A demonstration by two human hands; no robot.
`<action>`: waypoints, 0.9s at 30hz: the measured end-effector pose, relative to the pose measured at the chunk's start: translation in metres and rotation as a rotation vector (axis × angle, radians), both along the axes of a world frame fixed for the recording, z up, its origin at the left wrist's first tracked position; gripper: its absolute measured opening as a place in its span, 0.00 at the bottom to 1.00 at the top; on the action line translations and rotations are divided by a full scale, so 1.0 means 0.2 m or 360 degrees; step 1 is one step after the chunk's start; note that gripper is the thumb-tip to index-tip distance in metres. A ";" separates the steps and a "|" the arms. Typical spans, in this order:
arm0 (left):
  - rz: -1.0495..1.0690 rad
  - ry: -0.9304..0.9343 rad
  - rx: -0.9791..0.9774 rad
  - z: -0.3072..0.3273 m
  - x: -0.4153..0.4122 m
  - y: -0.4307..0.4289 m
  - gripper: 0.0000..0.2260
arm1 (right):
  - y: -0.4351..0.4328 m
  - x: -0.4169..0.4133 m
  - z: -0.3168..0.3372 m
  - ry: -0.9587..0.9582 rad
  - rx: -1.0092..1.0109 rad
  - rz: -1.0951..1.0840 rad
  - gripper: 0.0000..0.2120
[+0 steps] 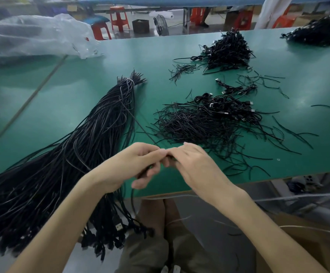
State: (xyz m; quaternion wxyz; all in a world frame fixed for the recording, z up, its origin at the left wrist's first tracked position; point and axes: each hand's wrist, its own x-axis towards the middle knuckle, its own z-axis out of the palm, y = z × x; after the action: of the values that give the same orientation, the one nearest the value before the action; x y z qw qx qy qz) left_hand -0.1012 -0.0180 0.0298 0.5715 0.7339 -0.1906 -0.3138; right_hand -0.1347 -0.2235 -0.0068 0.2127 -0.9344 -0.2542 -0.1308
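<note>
Left hand [132,164] and right hand [191,164] pinch black cable [132,200], hanging lapward.

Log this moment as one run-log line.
left hand grips black cable | right hand pinches it | cable bundle lies left on green table

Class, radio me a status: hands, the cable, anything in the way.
Left hand and right hand pinch one black cable over table edge. Tie pile ahead, big bundle left; neither blocking.

The person wears olive-khaki shorts [144,255], forearms [61,223] bare.
</note>
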 end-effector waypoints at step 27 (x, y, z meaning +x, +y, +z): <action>0.0866 0.0466 -0.1492 -0.03 0.15 0.06 0.20 | -0.17 -0.16 -0.12 -0.0026 0.0267 -0.0111 0.11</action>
State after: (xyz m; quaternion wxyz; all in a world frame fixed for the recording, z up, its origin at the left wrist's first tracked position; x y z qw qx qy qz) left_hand -0.0714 -0.0060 0.0245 0.9175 0.3727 -0.0321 -0.1352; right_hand -0.1669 -0.2570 -0.0304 0.2836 -0.9204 -0.2114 -0.1665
